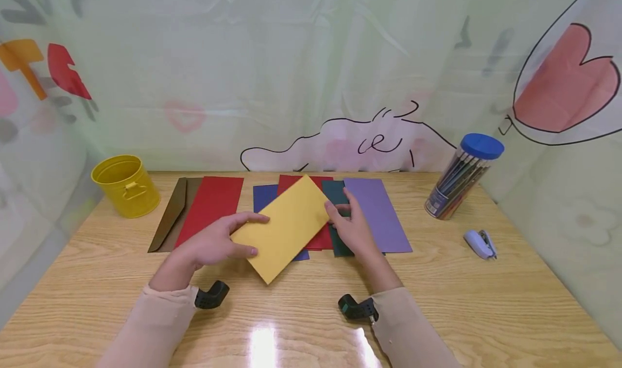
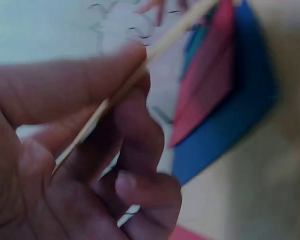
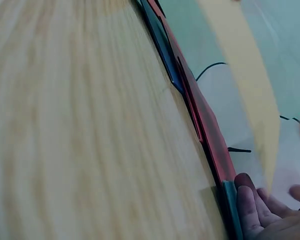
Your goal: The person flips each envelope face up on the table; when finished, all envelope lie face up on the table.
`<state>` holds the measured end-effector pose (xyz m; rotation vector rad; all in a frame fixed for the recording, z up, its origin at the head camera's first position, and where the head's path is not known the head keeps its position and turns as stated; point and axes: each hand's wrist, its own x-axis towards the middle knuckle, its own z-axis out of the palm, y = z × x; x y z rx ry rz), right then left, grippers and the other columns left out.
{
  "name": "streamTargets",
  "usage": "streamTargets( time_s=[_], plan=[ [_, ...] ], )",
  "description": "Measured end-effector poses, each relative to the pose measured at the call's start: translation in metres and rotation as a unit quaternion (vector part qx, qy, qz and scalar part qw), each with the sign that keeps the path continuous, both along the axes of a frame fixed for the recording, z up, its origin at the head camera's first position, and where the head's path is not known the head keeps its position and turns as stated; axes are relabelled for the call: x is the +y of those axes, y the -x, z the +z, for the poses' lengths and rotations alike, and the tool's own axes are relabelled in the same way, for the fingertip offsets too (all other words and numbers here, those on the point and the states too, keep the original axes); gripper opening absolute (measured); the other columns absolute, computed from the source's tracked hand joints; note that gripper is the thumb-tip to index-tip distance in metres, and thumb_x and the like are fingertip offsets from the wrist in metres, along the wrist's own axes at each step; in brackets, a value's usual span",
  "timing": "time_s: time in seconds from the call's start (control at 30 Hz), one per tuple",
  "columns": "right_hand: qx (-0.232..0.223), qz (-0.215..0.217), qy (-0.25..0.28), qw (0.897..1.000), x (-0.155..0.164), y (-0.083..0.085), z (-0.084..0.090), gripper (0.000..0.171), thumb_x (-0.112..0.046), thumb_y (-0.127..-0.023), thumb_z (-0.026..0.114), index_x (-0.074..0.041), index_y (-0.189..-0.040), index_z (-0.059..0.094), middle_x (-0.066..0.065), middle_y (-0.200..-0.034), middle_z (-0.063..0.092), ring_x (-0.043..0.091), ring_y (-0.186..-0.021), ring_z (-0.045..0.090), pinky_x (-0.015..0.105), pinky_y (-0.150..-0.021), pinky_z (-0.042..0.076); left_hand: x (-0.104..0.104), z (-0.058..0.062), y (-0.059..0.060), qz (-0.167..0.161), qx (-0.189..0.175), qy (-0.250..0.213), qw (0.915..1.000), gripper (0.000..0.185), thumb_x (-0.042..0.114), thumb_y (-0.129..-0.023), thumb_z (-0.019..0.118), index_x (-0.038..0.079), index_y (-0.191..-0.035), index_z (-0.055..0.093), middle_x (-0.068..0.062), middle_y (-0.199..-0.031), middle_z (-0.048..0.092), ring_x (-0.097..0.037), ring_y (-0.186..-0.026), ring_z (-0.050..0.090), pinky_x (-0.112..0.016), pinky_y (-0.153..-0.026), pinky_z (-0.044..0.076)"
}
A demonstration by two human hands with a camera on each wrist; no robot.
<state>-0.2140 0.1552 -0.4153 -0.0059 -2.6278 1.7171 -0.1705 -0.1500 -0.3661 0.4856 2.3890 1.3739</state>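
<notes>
both sleeves sit nearest. left hand (image 1: pixel 214 245) pinches the yellow envelope (image 1: pixel 284 227) at its near-left edge, thumb on top, fingers curled beneath. right hand (image 1: pixel 353 229) steadies the far-right edge with fingertips; firm grasp or not, cannot tell. envelope tilted, raised over the blue envelope (image 1: pixel 264 196), red envelope (image 1: pixel 320 238) and dark green envelope (image 1: pixel 337 192) between the hands. likely light, thin, bendy, slick; best held by opposite edges.
</notes>
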Motion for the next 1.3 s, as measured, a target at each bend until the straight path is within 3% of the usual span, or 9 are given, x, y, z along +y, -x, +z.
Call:
streamTargets(
  time_s=[0.17,0.27,0.43,0.63,1.0,1.3],
  plan=[
    [0.005,0.01,-0.065,0.998,0.0,-0.001,0.0,0.063,-0.032,-0.095,0.072,-0.01,-0.149,0.048,0.014,-0.142,0.053,0.03,-0.107,0.054,0.039,-0.085,0.049,0.01,-0.018,0.002,0.001,-0.023,0.015,0.9996,0.064,0.011,-0.083,0.083,0.023,-0.14,0.058,-0.008,-0.141,0.051,-0.031,-0.12,0.053,-0.042,-0.092,0.049],
    [0.011,0.011,-0.071,0.997,0.0,-0.002,0.001,0.06,-0.024,-0.093,0.075,-0.008,-0.146,0.052,0.014,-0.141,0.054,0.029,-0.102,0.054,0.034,-0.078,0.048,0.012,-0.024,0.003,0.009,-0.004,0.048,0.9988,0.071,0.017,-0.076,0.09,0.025,-0.14,0.058,-0.006,-0.143,0.05,-0.031,-0.121,0.051,-0.042,-0.091,0.049],
    [0.012,0.008,-0.075,0.997,0.0,-0.001,0.0,0.06,-0.023,-0.092,0.077,-0.009,-0.145,0.053,0.015,-0.139,0.055,0.028,-0.095,0.054,0.032,-0.074,0.047,0.015,-0.028,0.0,-0.011,0.029,0.097,0.9948,0.092,0.02,-0.063,0.098,0.025,-0.144,0.055,-0.003,-0.138,0.05,-0.023,-0.112,0.05,-0.037,-0.087,0.048],
    [0.014,0.007,-0.087,0.996,0.002,-0.001,-0.001,0.057,-0.022,-0.092,0.077,-0.01,-0.143,0.056,0.014,-0.139,0.057,0.027,-0.092,0.054,0.03,-0.07,0.047,0.015,-0.03,-0.002,-0.026,0.047,0.113,0.9921,0.096,0.023,-0.062,0.099,0.023,-0.146,0.053,-0.002,-0.13,0.05,-0.02,-0.107,0.05,-0.036,-0.086,0.048],
    [0.018,0.008,-0.088,0.996,0.001,-0.002,-0.001,0.056,-0.021,-0.09,0.078,-0.009,-0.141,0.058,0.014,-0.136,0.058,0.026,-0.086,0.053,0.031,-0.067,0.045,0.01,-0.031,-0.002,-0.046,0.029,0.093,0.9942,0.095,0.031,-0.065,0.097,0.024,-0.148,0.052,-0.003,-0.14,0.049,-0.021,-0.117,0.049,-0.041,-0.097,0.044],
    [0.01,0.008,-0.093,0.996,0.002,-0.003,-0.002,0.055,-0.023,-0.09,0.078,-0.01,-0.14,0.059,0.013,-0.134,0.059,0.025,-0.082,0.052,0.031,-0.064,0.044,0.007,-0.037,-0.001,-0.041,-0.018,0.055,0.9975,0.094,0.027,-0.065,0.097,0.026,-0.148,0.052,-0.003,-0.145,0.045,-0.024,-0.118,0.048,-0.04,-0.095,0.045]
  ],
)
